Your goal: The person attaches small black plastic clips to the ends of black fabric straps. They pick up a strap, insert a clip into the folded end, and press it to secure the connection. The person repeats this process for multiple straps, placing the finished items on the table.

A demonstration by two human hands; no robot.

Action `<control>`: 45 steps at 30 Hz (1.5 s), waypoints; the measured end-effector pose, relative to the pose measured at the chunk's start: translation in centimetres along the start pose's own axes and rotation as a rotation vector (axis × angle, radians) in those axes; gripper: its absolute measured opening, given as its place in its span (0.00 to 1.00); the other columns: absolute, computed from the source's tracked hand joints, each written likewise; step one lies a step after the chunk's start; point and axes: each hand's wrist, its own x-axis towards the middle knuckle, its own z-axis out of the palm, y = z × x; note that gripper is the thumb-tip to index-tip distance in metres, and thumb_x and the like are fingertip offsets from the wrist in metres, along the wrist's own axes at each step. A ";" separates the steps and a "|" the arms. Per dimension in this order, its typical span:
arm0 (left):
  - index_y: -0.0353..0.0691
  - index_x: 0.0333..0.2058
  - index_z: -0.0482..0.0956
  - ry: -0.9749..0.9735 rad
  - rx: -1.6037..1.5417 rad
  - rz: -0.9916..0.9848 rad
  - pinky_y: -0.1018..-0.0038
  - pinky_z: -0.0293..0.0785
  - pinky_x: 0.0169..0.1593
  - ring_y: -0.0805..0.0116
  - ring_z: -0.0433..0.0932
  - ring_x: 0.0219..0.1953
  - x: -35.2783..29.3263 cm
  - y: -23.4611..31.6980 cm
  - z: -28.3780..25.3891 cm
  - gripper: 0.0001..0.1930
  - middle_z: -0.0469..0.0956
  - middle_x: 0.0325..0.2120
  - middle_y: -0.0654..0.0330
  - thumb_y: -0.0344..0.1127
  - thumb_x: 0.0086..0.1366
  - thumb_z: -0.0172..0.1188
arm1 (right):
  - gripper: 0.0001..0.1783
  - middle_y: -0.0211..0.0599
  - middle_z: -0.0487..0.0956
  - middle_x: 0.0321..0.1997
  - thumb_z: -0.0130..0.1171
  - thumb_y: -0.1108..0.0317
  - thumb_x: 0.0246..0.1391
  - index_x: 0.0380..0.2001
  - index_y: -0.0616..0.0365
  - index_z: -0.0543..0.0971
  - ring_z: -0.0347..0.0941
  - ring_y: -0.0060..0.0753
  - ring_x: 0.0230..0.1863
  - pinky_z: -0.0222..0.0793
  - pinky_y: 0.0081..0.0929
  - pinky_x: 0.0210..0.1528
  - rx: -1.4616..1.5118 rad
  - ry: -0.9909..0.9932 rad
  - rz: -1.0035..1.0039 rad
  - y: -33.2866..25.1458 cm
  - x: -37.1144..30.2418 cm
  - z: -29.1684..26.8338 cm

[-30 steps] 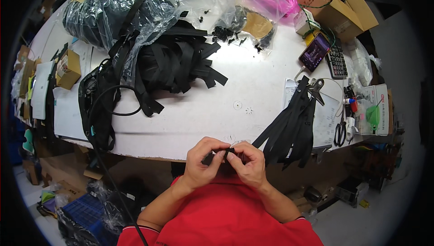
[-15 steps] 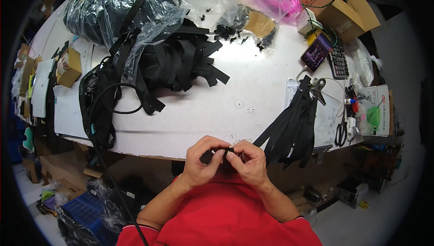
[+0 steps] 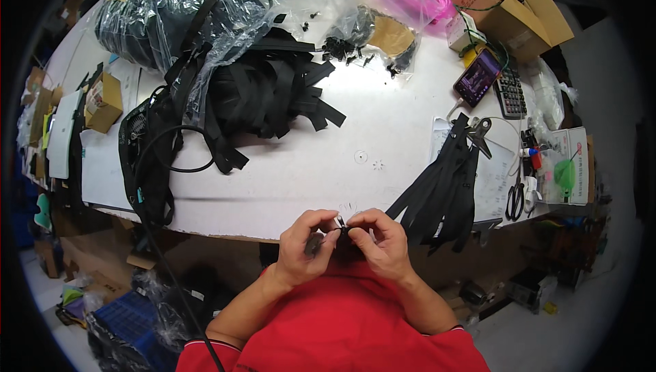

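Close to my body, at the table's front edge, both hands pinch a small black piece between thumbs and fingertips. It looks like the end of a black zipper strip (image 3: pixel 344 229), mostly covered by the fingers. My left hand (image 3: pixel 305 245) is curled, its thumb and forefinger closed at the piece. My right hand (image 3: pixel 380 243) grips the other side in the same way. To the right, a bundle of black zipper strips (image 3: pixel 441 191) hangs over the edge, with a metal clamp (image 3: pixel 480 138) at its top.
A heap of black strips (image 3: pixel 263 95) lies left of centre, next to a plastic-wrapped black roll (image 3: pixel 150 20). Small black parts (image 3: pixel 339 49) are scattered farther back. Along the right are a phone (image 3: pixel 477 78), a calculator (image 3: pixel 510 94), scissors (image 3: pixel 515 200) and cardboard boxes (image 3: pixel 523 27).
My fingertips have shifted slightly around the black piece, and the right hand has moved a little right and down. The things on the table look unmoved.
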 end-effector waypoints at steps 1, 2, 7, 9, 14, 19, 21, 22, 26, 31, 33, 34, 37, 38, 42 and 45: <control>0.29 0.42 0.78 -0.029 0.033 0.004 0.80 0.77 0.31 0.75 0.78 0.28 0.1 0.1 -0.2 0.10 0.77 0.34 0.55 0.15 0.62 0.57 | 0.06 0.31 0.81 0.31 0.63 0.71 0.62 0.36 0.63 0.79 0.73 0.16 0.28 0.67 0.17 0.31 -0.026 -0.029 -0.025 0.0 0.2 -0.6; 0.30 0.42 0.78 -0.059 0.066 0.007 0.79 0.77 0.31 0.75 0.78 0.28 0.1 0.2 -0.4 0.10 0.77 0.34 0.55 0.15 0.63 0.57 | 0.06 0.31 0.81 0.31 0.63 0.71 0.62 0.36 0.63 0.79 0.73 0.15 0.29 0.67 0.17 0.31 -0.051 -0.059 -0.049 0.0 0.3 -0.9; 0.33 0.43 0.78 -0.064 0.278 0.207 0.74 0.77 0.32 0.69 0.80 0.30 0.5 -0.2 0.2 0.12 0.78 0.34 0.54 0.18 0.61 0.62 | 0.07 0.30 0.80 0.30 0.62 0.71 0.63 0.35 0.64 0.78 0.73 0.16 0.30 0.68 0.17 0.32 -0.067 0.142 0.000 0.8 -0.2 1.1; 0.33 0.41 0.77 -0.047 0.218 0.108 0.74 0.77 0.32 0.69 0.80 0.31 0.6 -0.1 0.4 0.09 0.78 0.34 0.55 0.19 0.62 0.61 | 0.07 0.30 0.80 0.30 0.63 0.71 0.62 0.35 0.64 0.78 0.73 0.16 0.30 0.68 0.17 0.32 -0.008 0.188 0.030 0.9 -0.1 1.4; 0.33 0.38 0.76 -0.086 -0.124 -0.252 0.75 0.75 0.36 0.70 0.79 0.36 0.1 -0.6 -0.2 0.04 0.78 0.33 0.56 0.21 0.65 0.61 | 0.09 0.31 0.80 0.32 0.67 0.71 0.59 0.39 0.64 0.81 0.72 0.16 0.29 0.68 0.17 0.31 0.057 0.051 -0.081 1.2 0.5 0.6; 0.34 0.38 0.76 -0.136 -0.219 -0.371 0.78 0.72 0.41 0.77 0.73 0.36 0.3 -0.8 -0.5 0.05 0.75 0.32 0.64 0.29 0.70 0.60 | 0.07 0.29 0.80 0.29 0.69 0.70 0.55 0.36 0.61 0.84 0.70 0.14 0.26 0.64 0.16 0.28 -0.206 0.018 -0.047 -0.1 -0.3 -0.1; 0.34 0.38 0.76 -0.159 -0.338 -0.480 0.79 0.70 0.40 0.80 0.71 0.35 0.1 -0.9 -0.4 0.06 0.74 0.31 0.68 0.31 0.71 0.60 | 0.07 0.28 0.80 0.28 0.70 0.69 0.55 0.35 0.61 0.85 0.68 0.13 0.24 0.63 0.16 0.26 -0.216 0.031 0.008 -0.1 -1.0 0.0; 0.35 0.39 0.76 -0.160 -0.359 -0.513 0.79 0.70 0.38 0.81 0.70 0.33 -0.3 -1.1 -0.1 0.06 0.73 0.30 0.69 0.32 0.71 0.60 | 0.08 0.28 0.79 0.27 0.70 0.69 0.54 0.35 0.61 0.85 0.68 0.13 0.23 0.63 0.16 0.26 -0.214 0.031 0.047 0.3 -1.3 -0.2; 0.37 0.39 0.77 -0.221 -0.504 -0.697 0.83 0.65 0.32 0.85 0.67 0.28 -0.3 -0.7 0.0 0.07 0.72 0.28 0.72 0.35 0.71 0.60 | 0.08 0.27 0.78 0.24 0.72 0.69 0.53 0.34 0.61 0.85 0.67 0.12 0.22 0.62 0.17 0.24 -0.113 0.078 0.162 0.2 -2.1 -0.3; 0.39 0.39 0.76 -0.240 -0.501 -0.707 0.84 0.57 0.25 0.86 0.63 0.22 0.0 -0.6 0.6 0.06 0.69 0.23 0.73 0.34 0.72 0.59 | 0.08 0.28 0.78 0.24 0.72 0.68 0.52 0.30 0.60 0.85 0.68 0.14 0.21 0.63 0.18 0.24 -0.184 0.120 0.078 0.1 -2.4 -0.5; 0.39 0.39 0.75 -0.234 -0.468 -0.669 0.84 0.56 0.24 0.86 0.61 0.21 0.1 -0.6 0.9 0.05 0.67 0.22 0.73 0.34 0.72 0.58 | 0.08 0.28 0.78 0.23 0.72 0.68 0.52 0.30 0.61 0.83 0.69 0.13 0.22 0.64 0.18 0.24 -0.237 0.060 0.096 0.4 -3.0 -0.3; 0.39 0.39 0.75 -0.230 -0.459 -0.646 0.83 0.56 0.24 0.85 0.62 0.21 0.5 -0.5 1.0 0.05 0.67 0.22 0.73 0.34 0.72 0.58 | 0.09 0.28 0.78 0.24 0.72 0.69 0.52 0.30 0.62 0.82 0.69 0.12 0.23 0.64 0.17 0.25 -0.303 -0.004 0.112 0.5 -3.6 0.0; 0.36 0.45 0.74 -0.276 -0.663 -0.684 0.82 0.60 0.27 0.82 0.64 0.22 1.1 -1.5 0.4 0.08 0.69 0.24 0.70 0.33 0.73 0.56 | 0.10 0.30 0.78 0.22 0.72 0.68 0.52 0.30 0.62 0.81 0.70 0.14 0.22 0.66 0.20 0.25 -0.407 -0.007 0.087 -0.7 -3.5 -0.4; 0.35 0.47 0.74 -0.302 -0.770 -0.713 0.82 0.62 0.28 0.81 0.65 0.23 1.2 -1.9 0.2 0.09 0.70 0.26 0.68 0.33 0.74 0.54 | 0.09 0.32 0.78 0.22 0.71 0.68 0.52 0.30 0.61 0.81 0.71 0.17 0.22 0.67 0.21 0.25 -0.430 0.011 0.097 -1.1 -3.2 -1.0; 0.28 0.63 0.62 -0.324 -0.931 -0.684 0.72 0.79 0.45 0.65 0.79 0.39 1.4 -1.1 -0.5 0.22 0.76 0.45 0.50 0.28 0.74 0.49 | 0.08 0.36 0.76 0.21 0.64 0.71 0.56 0.28 0.64 0.78 0.71 0.24 0.21 0.66 0.26 0.25 -0.500 0.334 0.124 -4.2 0.4 -7.0; 0.28 0.63 0.62 -0.365 -0.932 -0.765 0.64 0.80 0.53 0.55 0.80 0.50 2.1 0.6 -0.3 0.22 0.76 0.50 0.44 0.28 0.74 0.50 | 0.24 0.51 0.80 0.41 0.69 0.65 0.52 0.50 0.65 0.75 0.76 0.49 0.33 0.71 0.42 0.35 -1.556 0.521 -0.412 -4.8 3.3 -12.5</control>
